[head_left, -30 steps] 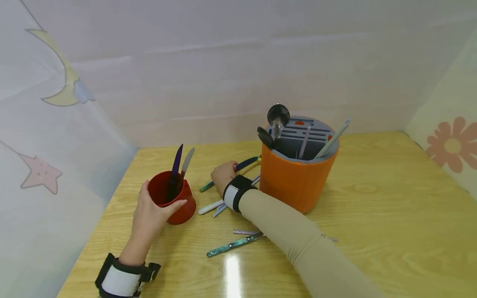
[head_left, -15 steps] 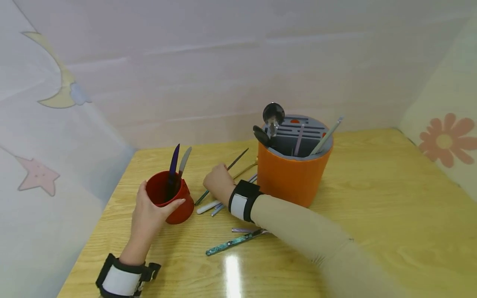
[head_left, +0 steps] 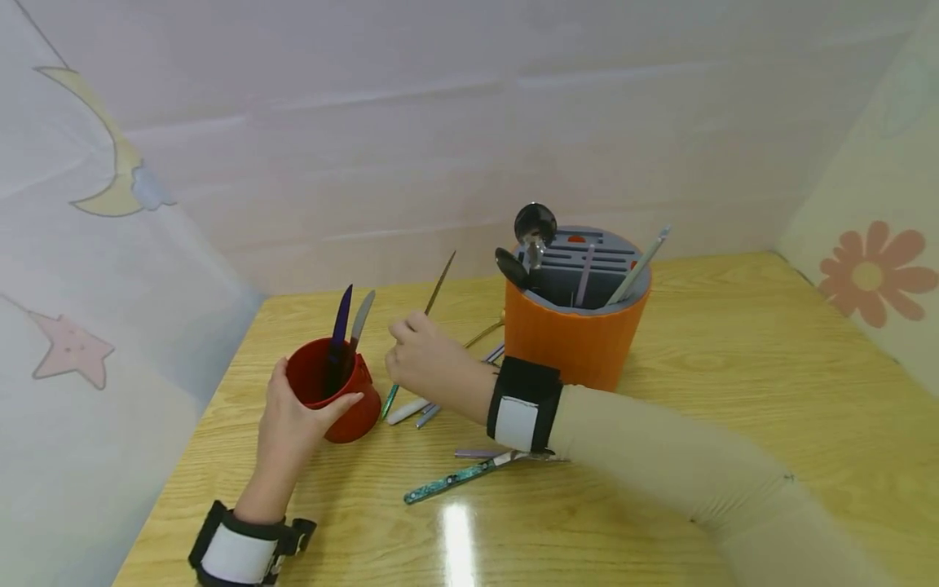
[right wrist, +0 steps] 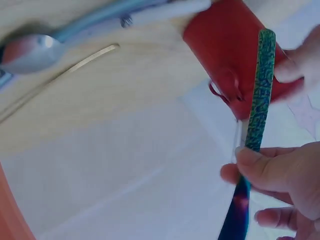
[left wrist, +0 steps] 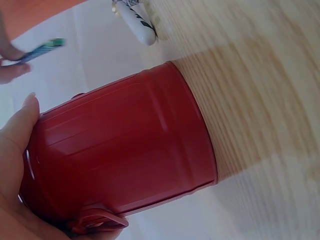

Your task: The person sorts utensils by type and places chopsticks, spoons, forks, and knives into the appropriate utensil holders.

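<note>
While cutlery (head_left: 455, 477) lies loose, orange holder (head_left: 575, 342) stands near.

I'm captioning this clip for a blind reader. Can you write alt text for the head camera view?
A person's right hand pinches a knife with a teal patterned handle above a wooden table, while the left hand holds a red cup with two knives in it. An orange utensil holder stands to the right, with loose cutlery lying on the table.

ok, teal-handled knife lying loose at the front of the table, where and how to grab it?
Take the teal-handled knife by its patterned handle, from above. It lies flat, handle end free toward the near left; the blade end runs under the right forearm, beside a lilac utensil.
</note>
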